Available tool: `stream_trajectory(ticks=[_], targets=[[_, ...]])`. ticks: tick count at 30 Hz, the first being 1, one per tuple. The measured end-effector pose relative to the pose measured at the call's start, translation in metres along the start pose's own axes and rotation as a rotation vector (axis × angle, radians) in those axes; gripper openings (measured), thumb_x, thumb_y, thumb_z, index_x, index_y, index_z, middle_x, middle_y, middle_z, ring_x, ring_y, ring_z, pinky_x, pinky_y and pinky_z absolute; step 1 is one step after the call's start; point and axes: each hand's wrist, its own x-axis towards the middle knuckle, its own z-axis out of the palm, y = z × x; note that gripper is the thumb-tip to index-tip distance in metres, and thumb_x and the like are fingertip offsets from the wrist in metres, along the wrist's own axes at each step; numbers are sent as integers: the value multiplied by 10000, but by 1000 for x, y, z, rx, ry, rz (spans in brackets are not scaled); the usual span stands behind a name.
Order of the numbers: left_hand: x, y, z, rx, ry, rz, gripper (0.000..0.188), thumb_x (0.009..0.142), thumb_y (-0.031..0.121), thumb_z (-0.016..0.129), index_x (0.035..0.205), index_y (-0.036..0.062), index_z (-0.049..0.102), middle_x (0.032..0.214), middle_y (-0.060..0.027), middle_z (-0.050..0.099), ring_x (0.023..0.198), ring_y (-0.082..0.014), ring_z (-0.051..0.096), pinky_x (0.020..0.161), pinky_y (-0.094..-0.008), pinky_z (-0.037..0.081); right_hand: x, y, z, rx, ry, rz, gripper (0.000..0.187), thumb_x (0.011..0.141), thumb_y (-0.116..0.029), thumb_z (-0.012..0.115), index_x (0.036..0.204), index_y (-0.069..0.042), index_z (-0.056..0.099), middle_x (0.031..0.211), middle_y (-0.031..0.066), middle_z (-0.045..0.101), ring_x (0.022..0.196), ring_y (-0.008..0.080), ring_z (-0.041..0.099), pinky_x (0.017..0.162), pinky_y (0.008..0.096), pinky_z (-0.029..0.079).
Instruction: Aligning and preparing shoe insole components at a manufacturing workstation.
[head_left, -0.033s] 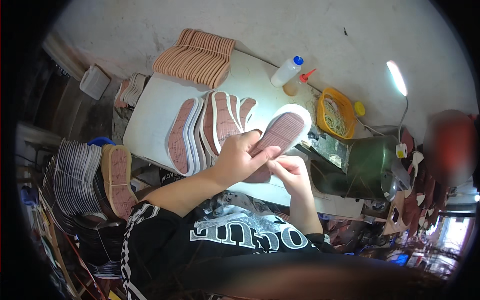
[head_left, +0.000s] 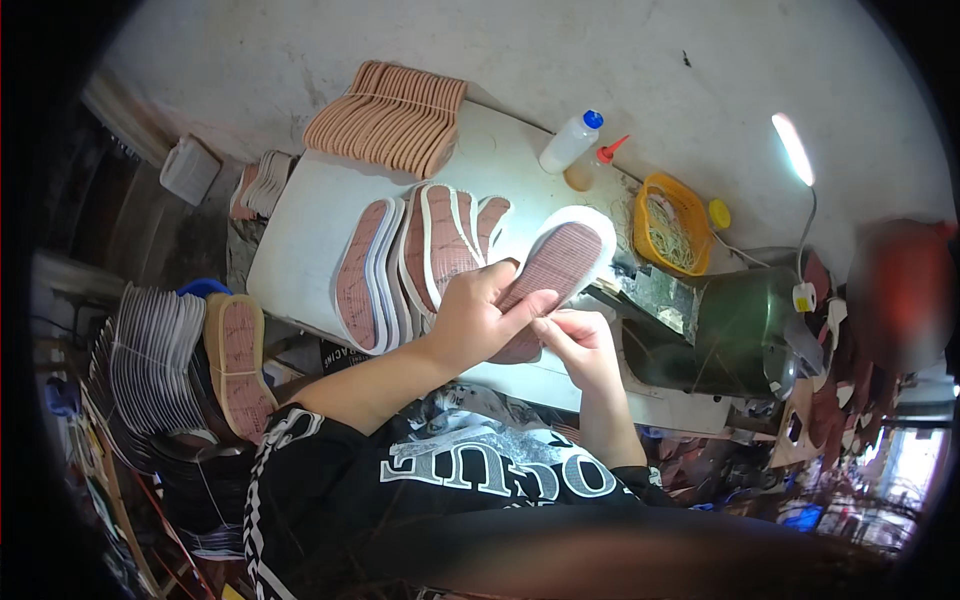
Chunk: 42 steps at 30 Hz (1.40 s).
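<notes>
My left hand (head_left: pixel 472 312) is closed round the middle of a shoe sole (head_left: pixel 563 262), its thumb across the brown, textured face. The sole has a white rim and tilts up toward the wall, above the table. My right hand (head_left: pixel 585 345) pinches at the sole's near right edge, just below the left thumb; its fingertips partly hide what they grip. Left of the held sole, several brown soles with white rims (head_left: pixel 440 240) lie overlapping. Beside those leans a row of soles with white and bluish edges (head_left: pixel 362 275).
On the white table (head_left: pixel 300 240) stand a tied stack of tan soles (head_left: pixel 385 120), a blue-capped bottle (head_left: pixel 570 143), a red-tipped bottle (head_left: pixel 590 170) and a yellow basket (head_left: pixel 650 245) of string. A lamp (head_left: pixel 793 150) and green machine (head_left: pixel 735 330) are right; bundled soles (head_left: pixel 150 360) are left.
The held sole has shifted very slightly left and down in view. Both hands keep the same grip.
</notes>
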Motion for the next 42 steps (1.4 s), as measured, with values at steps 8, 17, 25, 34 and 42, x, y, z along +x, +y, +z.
stream_trajectory(ticks=[8, 17, 25, 34, 42], targets=[[14, -12, 30, -284, -81, -15, 454, 754, 130, 759, 1119, -14, 532, 1008, -72, 623, 919, -128, 594, 836, -281, 473, -6, -2, -4, -250, 136, -27, 153, 854, -111, 639, 934, 11, 684, 736, 61, 667, 670, 83, 591, 645, 239, 481], [84, -4, 39, -596, -105, -167, 332, 771, 66, 715, 1065, -19, 585, 998, -60, 612, 897, -136, 585, 816, -267, 468, -25, 18, -10, 255, 203, 66, 241, 904, -161, 623, 1052, 29, 631, 912, 26, 663, 804, 57, 570, 721, 241, 482], [115, -32, 74, -125, -49, 26, 359, 751, 267, 726, 963, -12, 652, 1030, -125, 515, 1021, -263, 476, 918, -350, 377, -28, 27, -19, 419, 342, 9, 240, 913, -182, 614, 1044, 19, 619, 922, 23, 653, 811, 55, 574, 727, 230, 472], [133, -25, 87, -15, -90, -103, 398, 787, 308, 684, 961, -45, 622, 1083, -176, 514, 1081, -294, 419, 975, -356, 319, -26, 24, -28, 634, 394, -31, 256, 906, -167, 619, 1058, 39, 600, 962, 50, 657, 841, 76, 597, 763, 246, 486], [144, -21, 85, 59, -109, -117, 422, 796, 333, 669, 940, -62, 626, 1100, -198, 518, 1088, -307, 406, 983, -368, 310, -38, 19, -11, 701, 240, 197, 316, 900, -170, 614, 1088, 82, 582, 869, 168, 670, 702, 194, 684, 591, 242, 557]])
